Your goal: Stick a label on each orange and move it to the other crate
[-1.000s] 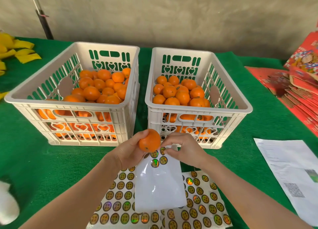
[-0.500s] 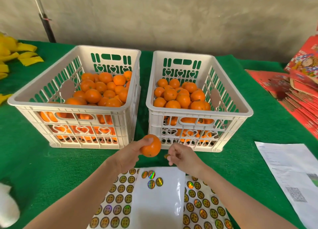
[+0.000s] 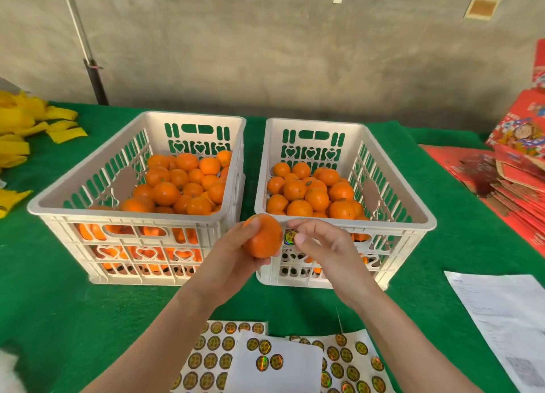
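Observation:
My left hand (image 3: 233, 252) grips one orange (image 3: 264, 236) in front of the gap between the two crates. My right hand (image 3: 324, 245) pinches a round gold label (image 3: 291, 237) between thumb and fingers, right beside the orange and almost touching it. The left white crate (image 3: 132, 215) and the right white crate (image 3: 413, 224) both hold several oranges. Sheets of gold labels (image 3: 212, 357) lie on the green cloth below my arms, with a mostly peeled white sheet (image 3: 289, 369) on top.
A printed paper (image 3: 501, 319) lies at the right. Red flattened cartons (image 3: 516, 180) are stacked at the far right. Yellow wrappers (image 3: 26, 127) sit at the far left. A dark pole (image 3: 94, 80) stands against the wall behind.
Both hands rose from the label sheets up to crate height. My right hand peeled a label off the sheet and brought it beside the orange in my left hand.

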Demonstrator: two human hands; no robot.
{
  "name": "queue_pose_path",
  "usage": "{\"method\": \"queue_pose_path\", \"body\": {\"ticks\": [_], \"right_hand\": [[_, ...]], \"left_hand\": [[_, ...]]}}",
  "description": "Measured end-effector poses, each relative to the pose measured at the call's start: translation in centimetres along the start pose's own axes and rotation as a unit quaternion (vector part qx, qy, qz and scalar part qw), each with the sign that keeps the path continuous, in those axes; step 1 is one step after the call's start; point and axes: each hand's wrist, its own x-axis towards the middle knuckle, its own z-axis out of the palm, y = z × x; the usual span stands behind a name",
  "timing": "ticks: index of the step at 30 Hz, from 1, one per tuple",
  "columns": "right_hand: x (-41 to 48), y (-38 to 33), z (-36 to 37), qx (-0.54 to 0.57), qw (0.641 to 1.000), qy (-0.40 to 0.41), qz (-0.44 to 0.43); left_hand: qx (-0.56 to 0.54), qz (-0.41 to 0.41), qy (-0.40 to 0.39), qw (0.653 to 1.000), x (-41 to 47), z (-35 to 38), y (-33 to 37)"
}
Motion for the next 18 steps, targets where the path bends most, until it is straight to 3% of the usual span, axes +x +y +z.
{"method": "queue_pose_path", "body": {"ticks": [7, 18], "right_hand": [[0.3, -1.5, 1.6, -0.121, 0.990, -0.003, -0.067], [0.1, -1.0, 2.5, -0.182, 0.975, 0.055, -0.112]], "left_hand": [[0.029, 0.046, 0.019, 0.998, -0.2, 1.8, 1.2], [0.042, 0.068, 0.052, 0.995, -0.9, 2.5, 1.0]]}}
